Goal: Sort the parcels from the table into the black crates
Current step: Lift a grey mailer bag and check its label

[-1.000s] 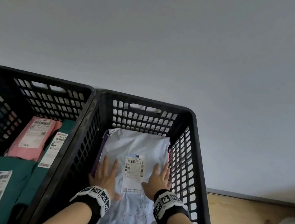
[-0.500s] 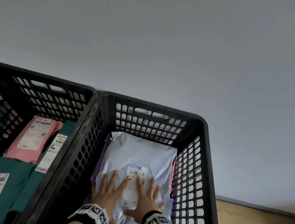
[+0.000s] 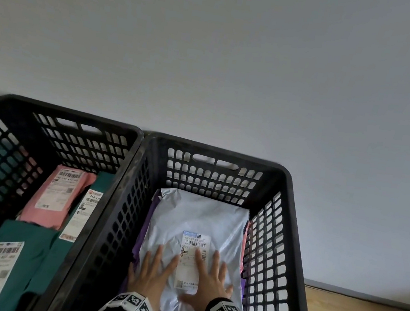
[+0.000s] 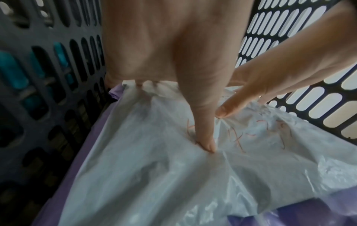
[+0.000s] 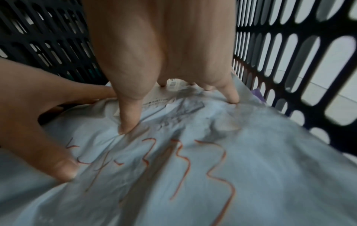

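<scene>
Both hands lay flat, fingers straight, gripping nothing: left hand (image 3: 153, 274) and right hand (image 3: 207, 279) pressed side by side on the white parcel (image 3: 197, 220), w/ its label (image 3: 191, 259) between and partly under the fingers. That parcel sat directly under the palms, inside the right crate (image 3: 288, 246), atop purple parcels (image 3: 149, 216) peeking out beside the left hand. Left crate (image 3: 4, 132), further left of that hand, already held a pink parcel (image 3: 57, 197) and green parcels (image 3: 25, 243). Judged well along; table not in view, so what's left can't be told.

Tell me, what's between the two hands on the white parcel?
In the head view, the paper shipping label lies between the left hand and right hand, on the white parcel.
</scene>
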Available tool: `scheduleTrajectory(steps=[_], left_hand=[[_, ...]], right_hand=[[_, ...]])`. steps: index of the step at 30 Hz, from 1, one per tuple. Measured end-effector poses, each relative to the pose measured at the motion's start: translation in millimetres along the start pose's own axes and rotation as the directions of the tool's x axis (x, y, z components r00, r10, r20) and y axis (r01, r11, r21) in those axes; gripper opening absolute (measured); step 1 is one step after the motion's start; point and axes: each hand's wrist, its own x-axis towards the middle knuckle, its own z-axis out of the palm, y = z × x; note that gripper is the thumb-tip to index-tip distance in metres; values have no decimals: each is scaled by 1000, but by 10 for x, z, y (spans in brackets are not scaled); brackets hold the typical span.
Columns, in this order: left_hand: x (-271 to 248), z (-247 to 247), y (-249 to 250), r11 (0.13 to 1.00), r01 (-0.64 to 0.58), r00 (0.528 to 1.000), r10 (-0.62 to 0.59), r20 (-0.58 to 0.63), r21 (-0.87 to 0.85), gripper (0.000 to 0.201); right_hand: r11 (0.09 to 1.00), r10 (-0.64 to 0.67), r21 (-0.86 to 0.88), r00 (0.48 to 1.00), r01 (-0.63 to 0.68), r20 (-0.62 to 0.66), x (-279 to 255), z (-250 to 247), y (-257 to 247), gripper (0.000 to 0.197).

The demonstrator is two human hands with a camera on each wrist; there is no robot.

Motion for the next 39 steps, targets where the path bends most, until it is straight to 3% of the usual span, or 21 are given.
scheduleTrajectory(steps=[7, 14, 19, 25, 32, 39], left_hand=[[-290, -239, 49, 999, -14, 999, 13, -31, -32, 116], [-633, -733, 110, 980, -114, 972, 76, -221, -164, 90], [-1024, -1081, 143, 960, -189, 897, 84, -434, -205, 83], [-1532, -1299, 90, 938, -204, 821, 8, -570, -281, 74], [-2202, -1388, -128, 929, -146, 730, -131, -671, -340, 69], [-2813, -1218, -636, 882, -110, 645, -287, -708, -458, 65]], right_hand=[[998, -5, 66, 991, 14, -131, -277, -159, -63, 99], [966, 25, 254, 954, 54, -299, -600, -511, -268, 86], [963, -81, 200, 904, 179, -420, -903, -881, -477, 73], [923, -230, 156, 829, 352, -510, -1200, -1232, -696, 71], [853, -382, 122, 766, 508, -517, -1494, -1365, -996, 67], [754, -553, 71, 689, 653, -468, -1818, -1294, -1699, 64]])
